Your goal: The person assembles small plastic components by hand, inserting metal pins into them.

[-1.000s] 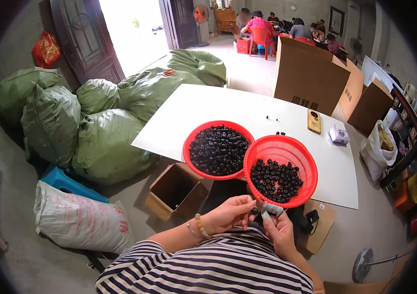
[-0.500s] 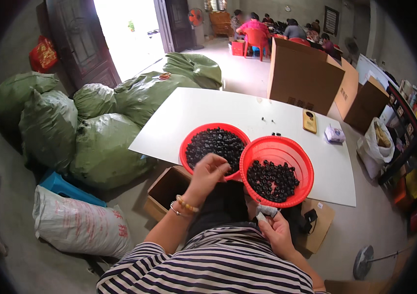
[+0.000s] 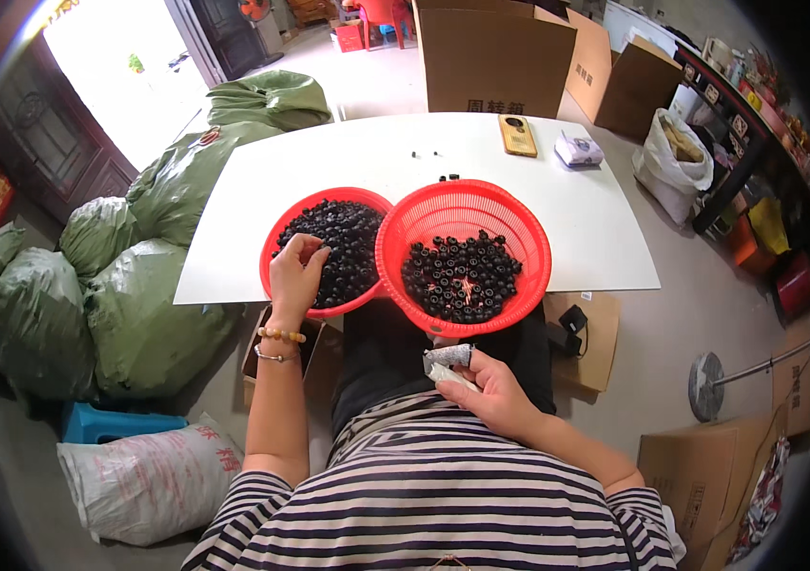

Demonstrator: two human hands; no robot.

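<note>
Small black ring-like pieces fill a shallow red basin [image 3: 274,228] on the left of the white table. My left hand [image 3: 296,276] is over this basin, thumb and fingers pinched together just above the pieces. Whatever is between its fingertips is too small to tell. Beside it, a deeper red basket [image 3: 528,228] with slotted walls overlaps the basin's rim and holds more black pieces [image 3: 462,276]. My right hand [image 3: 500,395] is closed below this basket, near my lap. Grey and white wrapping [image 3: 452,360] covers its thumb and forefinger; what they pinch is unclear.
On the white table [image 3: 605,238] lie a yellow phone [image 3: 517,135], a tissue pack [image 3: 579,148] and a few loose black pieces. Green sacks [image 3: 153,314] crowd the left. Cardboard boxes [image 3: 495,62] stand behind the table. A white sack [image 3: 153,481] lies lower left.
The view has tilted down and shifted right. My left hand has moved from the basin's near right edge to over the pieces farther left. My right hand stays closed below the basket.
</note>
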